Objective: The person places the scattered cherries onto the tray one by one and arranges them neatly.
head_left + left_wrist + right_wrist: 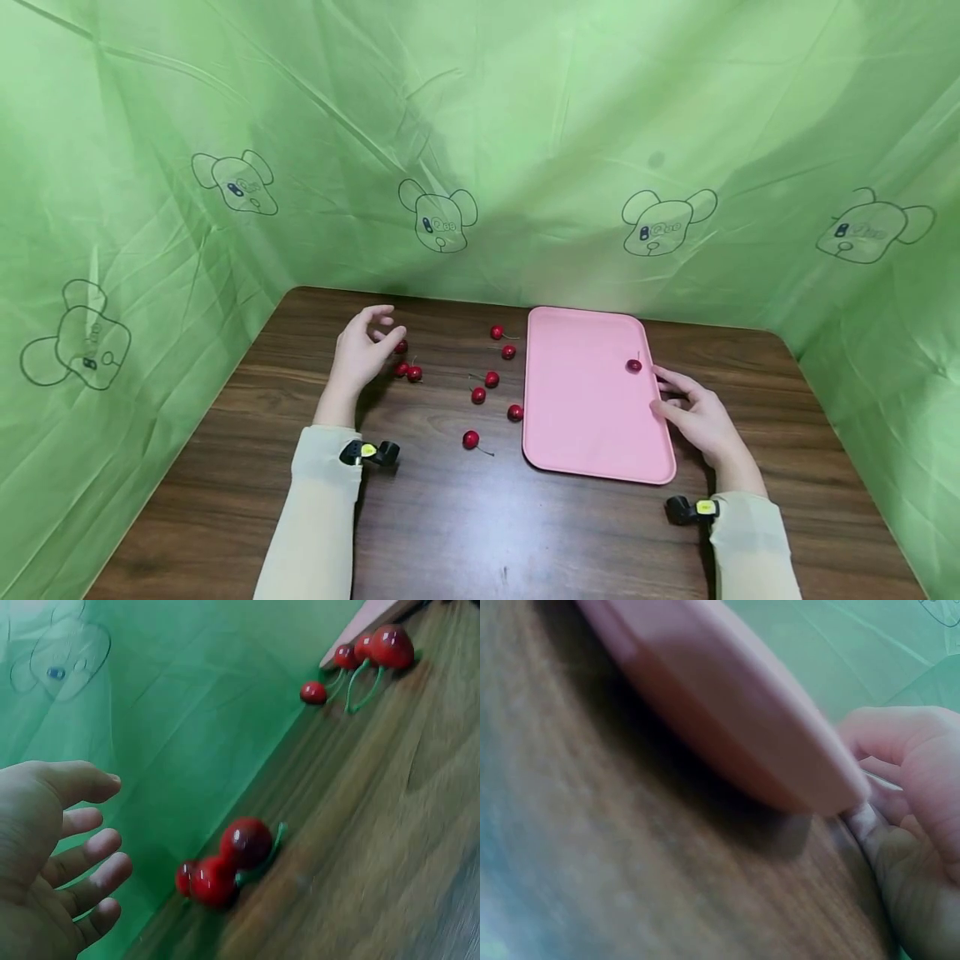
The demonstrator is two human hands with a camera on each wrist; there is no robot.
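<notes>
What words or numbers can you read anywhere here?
None: no words or numbers show.
Green sheet: only drawn bear faces, no letters.
Pink tray: plain, no label.
Yellow tags on the wrist cameras: too small to read.

left hand point(360, 350) by cherries point(408, 371) | right hand point(693, 417) at pink tray point(585, 417)
</notes>
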